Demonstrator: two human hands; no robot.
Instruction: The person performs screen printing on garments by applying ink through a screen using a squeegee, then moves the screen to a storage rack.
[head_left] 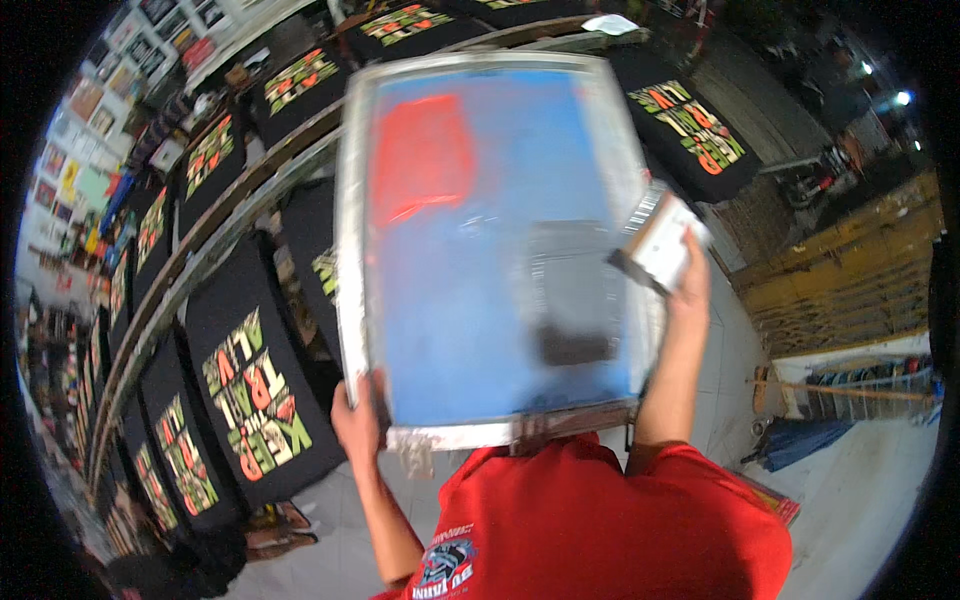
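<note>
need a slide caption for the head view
Left hand gripping a blue screen by its edge, right hand holding a flat tool, printed black fabric nearby.

A blue, red-patched screen (455, 300) is held beside a slanted squeegee (658, 242).

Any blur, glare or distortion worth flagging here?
Head view: screen and squeegee look smeared; a lamp glares at upper right; a long rail bows with the fisheye, and the picture's corners go black.
</note>
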